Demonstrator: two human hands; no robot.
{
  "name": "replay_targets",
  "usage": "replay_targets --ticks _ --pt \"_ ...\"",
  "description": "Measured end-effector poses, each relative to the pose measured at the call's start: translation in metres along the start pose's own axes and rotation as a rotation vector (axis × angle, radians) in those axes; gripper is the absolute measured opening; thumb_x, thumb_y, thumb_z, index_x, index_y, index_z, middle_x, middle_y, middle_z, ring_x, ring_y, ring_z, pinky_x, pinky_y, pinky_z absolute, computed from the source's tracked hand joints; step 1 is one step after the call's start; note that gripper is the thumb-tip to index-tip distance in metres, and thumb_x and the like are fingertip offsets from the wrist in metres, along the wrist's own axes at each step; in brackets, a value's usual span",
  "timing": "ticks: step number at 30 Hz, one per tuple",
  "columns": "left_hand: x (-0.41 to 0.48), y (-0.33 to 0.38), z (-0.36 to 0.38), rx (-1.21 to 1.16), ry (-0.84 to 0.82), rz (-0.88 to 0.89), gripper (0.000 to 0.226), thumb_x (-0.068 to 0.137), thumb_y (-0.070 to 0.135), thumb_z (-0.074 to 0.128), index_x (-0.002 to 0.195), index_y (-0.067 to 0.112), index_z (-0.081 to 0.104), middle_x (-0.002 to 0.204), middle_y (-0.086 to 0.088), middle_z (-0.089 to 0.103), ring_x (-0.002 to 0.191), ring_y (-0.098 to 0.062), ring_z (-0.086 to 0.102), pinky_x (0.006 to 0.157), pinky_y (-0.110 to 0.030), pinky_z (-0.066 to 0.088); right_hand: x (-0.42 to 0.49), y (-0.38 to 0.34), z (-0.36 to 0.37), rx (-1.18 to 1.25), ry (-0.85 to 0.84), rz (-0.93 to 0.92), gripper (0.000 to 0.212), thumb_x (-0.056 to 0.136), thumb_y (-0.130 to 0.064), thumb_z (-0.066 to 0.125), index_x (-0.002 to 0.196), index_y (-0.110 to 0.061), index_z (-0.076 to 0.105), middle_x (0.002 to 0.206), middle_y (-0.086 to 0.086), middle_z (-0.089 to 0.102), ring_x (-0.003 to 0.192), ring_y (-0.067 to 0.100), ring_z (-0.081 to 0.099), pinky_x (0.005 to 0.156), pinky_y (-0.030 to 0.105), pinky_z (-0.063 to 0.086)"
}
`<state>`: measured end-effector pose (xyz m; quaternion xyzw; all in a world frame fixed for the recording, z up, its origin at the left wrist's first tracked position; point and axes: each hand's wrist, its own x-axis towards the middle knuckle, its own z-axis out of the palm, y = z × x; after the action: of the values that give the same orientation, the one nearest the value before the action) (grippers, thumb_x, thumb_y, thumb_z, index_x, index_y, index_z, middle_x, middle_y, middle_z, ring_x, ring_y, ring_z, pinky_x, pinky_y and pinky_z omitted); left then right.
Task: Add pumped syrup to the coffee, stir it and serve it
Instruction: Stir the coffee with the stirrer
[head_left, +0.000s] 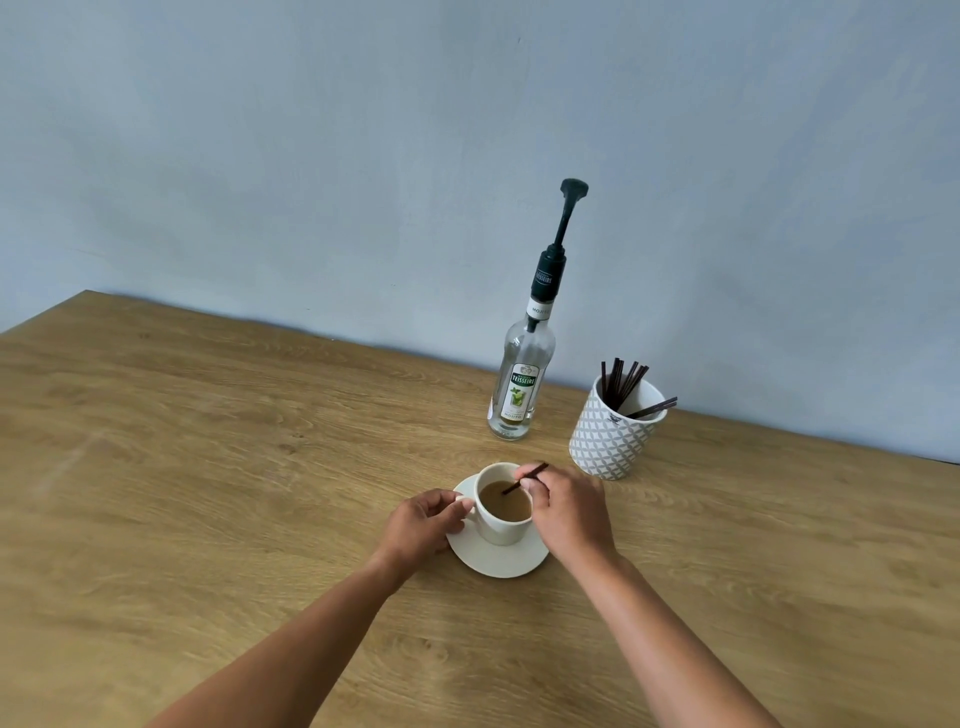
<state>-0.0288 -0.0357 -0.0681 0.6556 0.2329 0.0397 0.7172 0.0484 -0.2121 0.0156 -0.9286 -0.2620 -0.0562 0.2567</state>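
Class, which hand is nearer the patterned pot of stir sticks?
Right. The right hand pinches a stirrer in the cup, just in front of the pot; the left hand holds the cup on its side away from the pot.

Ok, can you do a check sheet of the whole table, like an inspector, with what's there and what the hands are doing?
Surface: wooden table, wood grain showing.
Job's things: white cup of milky coffee on a saucer; dark stirrer dipped in it; syrup bottle with pump upright behind.
Clutter: patterned pot of spare stirrers right of the bottle.
Hands: left hand holds the cup's handle; right hand pinches the stirrer.
Cables: nothing seen.
Surroundings: plain blue-grey wall behind the table.
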Motion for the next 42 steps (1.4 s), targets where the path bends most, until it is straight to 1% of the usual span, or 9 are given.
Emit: replay_targets --ticks 4,9,15,20,24,30,35,39,42 --pt "-0.001 0.001 0.001 -0.015 0.002 -0.003 0.024 0.084 0.039 0.076 0.093 0.017 0.075 0.08 0.002 0.073 0.081 -0.01 0.069 0.065 -0.025 0.056 -0.004 0.006 -0.006 -0.077 0.001 -0.017 0.018 0.092 -0.019 0.056 0.098 -0.032 0.068 0.088 -0.009 0.072 0.09 0.017 0.06 0.085 0.037 0.036" --pt "0.0 0.0 0.001 -0.012 -0.001 -0.001 0.023 0.085 0.036 0.075 0.096 0.015 0.075 0.081 0.0 0.073 0.081 -0.012 0.068 0.075 -0.034 0.058 -0.01 -0.002 -0.002 0.039 -0.017 -0.049 0.016 0.091 -0.02 0.058 0.096 -0.033 0.067 0.09 -0.009 0.071 0.092 0.016 0.06 0.091 0.038 0.037" --pt "-0.001 0.002 0.001 -0.02 -0.004 0.002 0.023 0.086 0.034 0.075 0.096 0.014 0.075 0.081 0.0 0.073 0.081 -0.011 0.068 0.064 -0.024 0.056 -0.01 -0.005 0.0 -0.006 -0.002 -0.041 0.02 0.093 -0.02 0.057 0.101 -0.033 0.07 0.093 -0.009 0.073 0.093 0.016 0.06 0.088 0.036 0.035" --pt "0.002 -0.001 0.0 -0.027 -0.007 -0.008 0.022 0.084 0.036 0.076 0.094 0.016 0.076 0.08 0.001 0.073 0.082 -0.012 0.068 0.071 -0.03 0.057 -0.013 0.001 -0.007 -0.103 0.023 -0.057 0.018 0.091 -0.016 0.059 0.099 -0.029 0.067 0.089 -0.008 0.072 0.09 0.018 0.061 0.083 0.039 0.04" --pt "0.004 -0.004 -0.001 -0.03 -0.005 -0.011 0.023 0.083 0.037 0.077 0.094 0.017 0.076 0.079 0.001 0.073 0.082 -0.013 0.069 0.075 -0.035 0.059 -0.014 -0.002 -0.005 -0.043 -0.014 -0.077 0.016 0.092 -0.018 0.055 0.098 -0.031 0.063 0.09 -0.01 0.069 0.092 0.014 0.06 0.088 0.038 0.038" --pt "0.003 -0.002 0.0 -0.028 -0.013 -0.013 0.023 0.084 0.034 0.077 0.093 0.014 0.076 0.082 -0.005 0.073 0.084 -0.016 0.068 0.086 -0.046 0.059 -0.012 -0.009 0.001 0.045 -0.015 -0.064 0.018 0.092 -0.021 0.058 0.1 -0.032 0.07 0.095 -0.008 0.073 0.093 0.016 0.06 0.088 0.035 0.034" --pt "0.003 -0.002 0.0 -0.027 -0.005 -0.017 0.023 0.084 0.035 0.077 0.093 0.014 0.076 0.081 -0.004 0.072 0.083 -0.016 0.067 0.084 -0.042 0.059 -0.009 -0.003 -0.007 -0.093 -0.032 -0.052 0.019 0.094 -0.022 0.054 0.103 -0.033 0.067 0.094 -0.009 0.071 0.094 0.016 0.06 0.087 0.036 0.035" --pt "0.002 0.0 0.0 -0.01 0.009 -0.016 0.021 0.084 0.034 0.077 0.092 0.015 0.076 0.082 -0.003 0.073 0.082 -0.014 0.068 0.082 -0.041 0.06 -0.012 -0.001 -0.011 -0.075 -0.027 -0.062 0.016 0.093 -0.02 0.055 0.099 -0.031 0.064 0.09 -0.01 0.069 0.092 0.016 0.06 0.088 0.037 0.038" --pt "0.0 0.001 0.001 -0.007 0.012 -0.012 0.021 0.085 0.033 0.076 0.093 0.014 0.076 0.082 -0.003 0.073 0.082 -0.013 0.069 0.073 -0.033 0.059 -0.013 -0.003 -0.008 0.001 -0.055 -0.063 0.017 0.093 -0.021 0.054 0.099 -0.032 0.065 0.091 -0.01 0.069 0.093 0.015 0.059 0.091 0.038 0.037"
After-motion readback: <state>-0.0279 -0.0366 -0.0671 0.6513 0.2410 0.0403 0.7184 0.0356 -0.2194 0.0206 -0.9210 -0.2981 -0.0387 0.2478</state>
